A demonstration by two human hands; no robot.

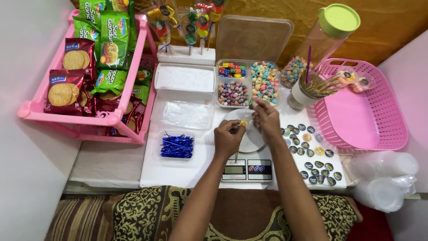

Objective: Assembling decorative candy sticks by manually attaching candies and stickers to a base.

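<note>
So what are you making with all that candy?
A person sits at a white table and threads a yellow candy ring onto a thin wooden stick. The left hand holds the stick and ring; the right hand pinches something small beside them. Both hands work above a white kitchen scale. Behind them sits a divided tray of colourful sweets, with a pink basket to the right.

hands: left hand (228,139) and right hand (266,119) pinch yellow candy (243,123) | above kitchen scale (246,169) | beside sweets tray (248,83)
</note>
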